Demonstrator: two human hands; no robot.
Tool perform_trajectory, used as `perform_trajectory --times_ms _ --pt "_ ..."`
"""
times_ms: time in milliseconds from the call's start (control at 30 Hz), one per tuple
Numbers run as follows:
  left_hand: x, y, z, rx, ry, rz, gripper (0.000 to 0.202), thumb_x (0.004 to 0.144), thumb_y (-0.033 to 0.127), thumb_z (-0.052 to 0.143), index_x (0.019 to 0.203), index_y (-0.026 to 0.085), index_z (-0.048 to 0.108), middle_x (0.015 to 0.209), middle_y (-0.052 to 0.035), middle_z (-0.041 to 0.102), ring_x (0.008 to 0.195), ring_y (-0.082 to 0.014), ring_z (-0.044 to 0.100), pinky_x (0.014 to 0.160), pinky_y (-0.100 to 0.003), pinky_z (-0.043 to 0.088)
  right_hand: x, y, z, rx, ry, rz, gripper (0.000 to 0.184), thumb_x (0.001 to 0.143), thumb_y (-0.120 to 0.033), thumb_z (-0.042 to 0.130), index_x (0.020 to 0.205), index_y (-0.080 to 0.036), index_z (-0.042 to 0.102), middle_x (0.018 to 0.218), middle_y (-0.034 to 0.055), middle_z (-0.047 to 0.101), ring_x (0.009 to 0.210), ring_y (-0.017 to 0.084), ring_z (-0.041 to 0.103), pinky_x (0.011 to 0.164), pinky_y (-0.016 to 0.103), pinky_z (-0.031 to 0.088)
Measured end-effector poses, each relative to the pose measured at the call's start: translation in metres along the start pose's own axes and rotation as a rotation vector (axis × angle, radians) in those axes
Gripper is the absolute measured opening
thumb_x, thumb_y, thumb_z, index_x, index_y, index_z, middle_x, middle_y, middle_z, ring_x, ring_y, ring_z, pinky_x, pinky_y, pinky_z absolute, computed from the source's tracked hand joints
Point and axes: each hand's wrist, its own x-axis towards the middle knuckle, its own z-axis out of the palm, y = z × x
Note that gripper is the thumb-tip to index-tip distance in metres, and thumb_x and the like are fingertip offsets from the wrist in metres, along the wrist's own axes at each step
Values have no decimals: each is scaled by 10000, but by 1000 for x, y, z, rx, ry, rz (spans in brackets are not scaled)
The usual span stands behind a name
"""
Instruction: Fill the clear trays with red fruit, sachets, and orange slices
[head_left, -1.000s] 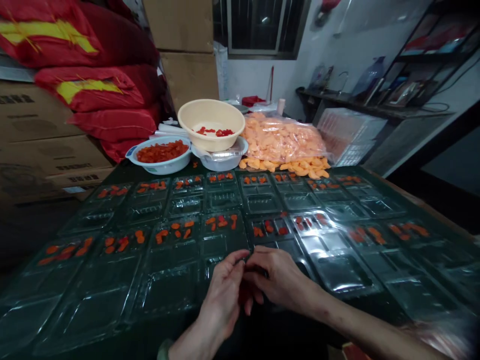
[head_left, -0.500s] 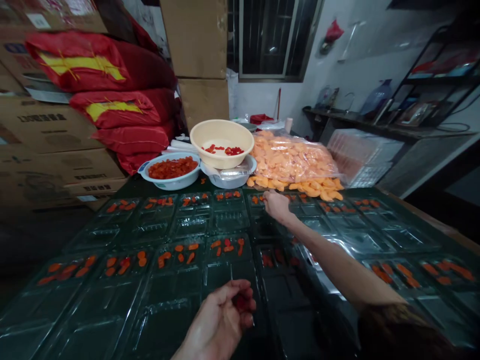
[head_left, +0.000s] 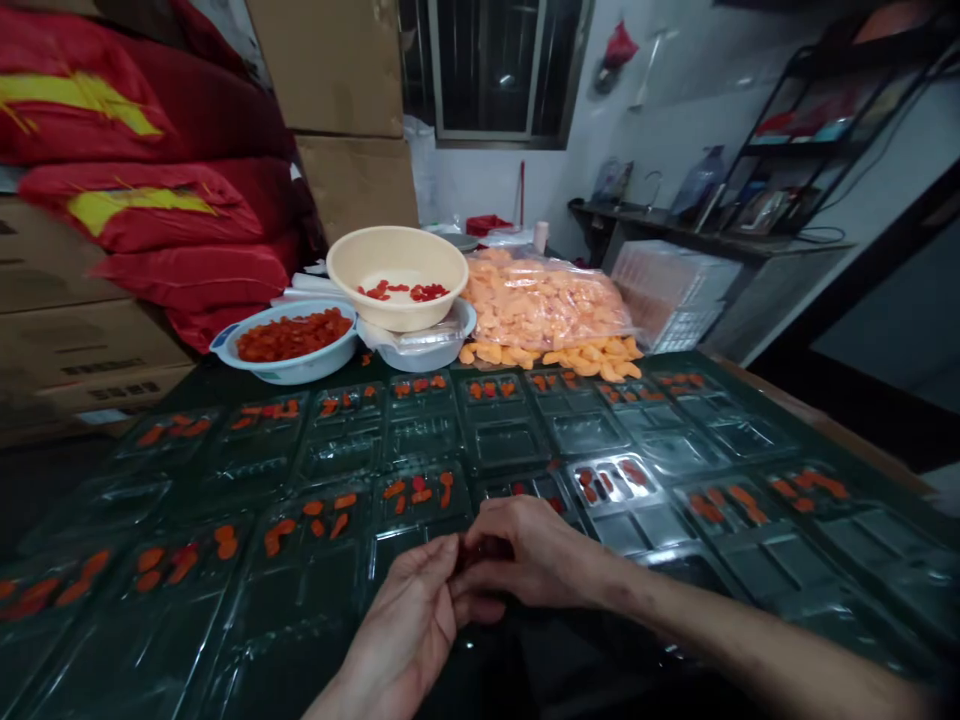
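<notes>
Head view, nearest us: our left hand [head_left: 401, 630] and right hand [head_left: 525, 555] are together, their fingers curled around a small dark red piece [head_left: 480, 550] that sits between them. It is mostly hidden, so we cannot tell whether either hand truly clamps it. Both hands hover just above clear plastic blister trays [head_left: 315, 600] laid side by side. Just ahead of our fingers, one tray compartment [head_left: 611, 480] holds dark red and orange pieces, and the tray to its left carries orange strips [head_left: 420, 490]; the farther row shows similar pieces in its upper compartments. Beyond the trays we find a white bowl [head_left: 225, 345] heaped with diced red pieces, a beige basin [head_left: 397, 275] with a few red bits inside, a small plastic tub [head_left: 450, 345], and a clear bag of orange slices [head_left: 544, 305] with loose orange pieces [head_left: 547, 358] before it. Red sacks [head_left: 142, 200] and cardboard cartons [head_left: 330, 70] stand behind.
</notes>
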Motion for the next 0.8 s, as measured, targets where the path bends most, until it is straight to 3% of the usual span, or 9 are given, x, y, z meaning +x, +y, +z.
perform_trajectory --times_ms 133,200,267,333,433,567,700,800 --pt "1 0 15 230 -116 9 350 746 423 643 796 78 604 674 -108 642 576 -205 637 413 -234 464 -11 8 -5 141 54 116 218 783 -287 597 621 -143 572 559 -41 534 501 61 443 464 169 278" --pt "2 2 19 285 -120 7 387 734 473 636 800 95 586 656 -85 629 554 -203 637 386 -220 444 -10 15 -12 222 29 109 212 816 -278 551 651 -146 570 554 -47 544 501 59 454 462 154 309" --pt "4 3 21 276 -107 -7 398 732 486 631 863 115 570 649 -60 621 528 -194 632 368 -215 432 -3 30 -27 159 37 141 212 843 -298 521 705 -153 588 589 -44 578 532 68 493 485 149 351" --pt "6 4 19 253 -76 -30 396 731 490 631 909 146 548 593 -21 598 448 -169 597 325 -193 377 8 56 -49 -32 145 265 228 863 -314 491 740 -154 596 635 -22 602 579 94 527 518 172 376" --pt "9 4 13 247 -20 -24 339 730 478 641 766 160 531 428 53 459 288 -79 426 292 -150 215 32 108 -85 -311 380 515 210 858 -286 476 771 -147 606 743 57 627 717 178 575 608 252 397" --pt "12 6 7 215 50 25 310 664 390 734 677 122 578 418 84 340 314 -5 275 338 -147 158 60 160 -112 -472 456 676 156 805 -231 541 863 -126 641 897 152 638 887 272 583 712 340 407" --pt "10 13 10 101 63 3 337 613 323 770 848 107 659 563 36 467 438 -43 396 373 -167 259 62 167 -117 -502 471 724 217 792 -316 581 889 -137 657 924 144 643 903 264 579 722 328 410" --pt "5 17 19 151 42 -3 374 606 251 763 933 101 662 678 -20 572 530 -79 491 423 -184 338 37 152 -116 -464 505 663 267 833 -382 513 904 -167 655 851 77 650 804 195 579 667 267 402"
